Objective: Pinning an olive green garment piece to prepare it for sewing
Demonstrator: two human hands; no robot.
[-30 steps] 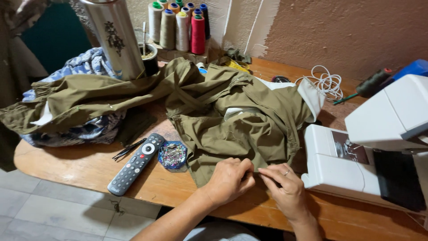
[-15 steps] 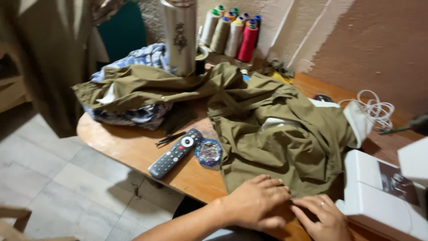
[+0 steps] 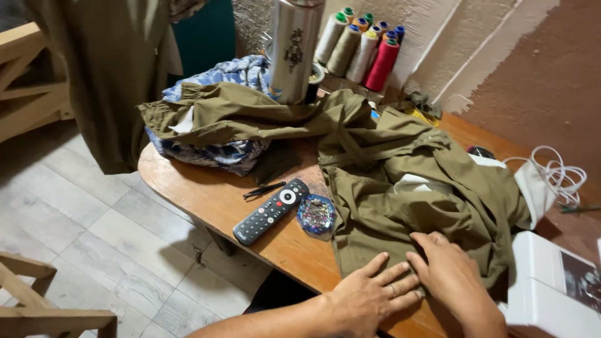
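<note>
An olive-green garment [image 3: 400,188] lies spread and bunched over a wooden table [image 3: 206,188]. My left hand [image 3: 369,294] rests flat on the garment's near edge, fingers apart, with a ring on one finger. My right hand [image 3: 447,272] lies beside it, palm down, pressing the same edge of cloth. The two hands touch. Neither hand holds anything. A white sewing machine [image 3: 554,291] stands just right of my right hand.
A black remote control [image 3: 270,211], a small round container of pins [image 3: 317,215] and a dark pair of snips [image 3: 263,189] lie left of the garment. Behind stand a steel flask [image 3: 294,50], several thread cones [image 3: 363,50], blue patterned cloth [image 3: 219,78] and a white cord [image 3: 560,178].
The view has swung left, showing more floor and less sewing machine. My hands have gone from pinching the hem to lying flat on it.
</note>
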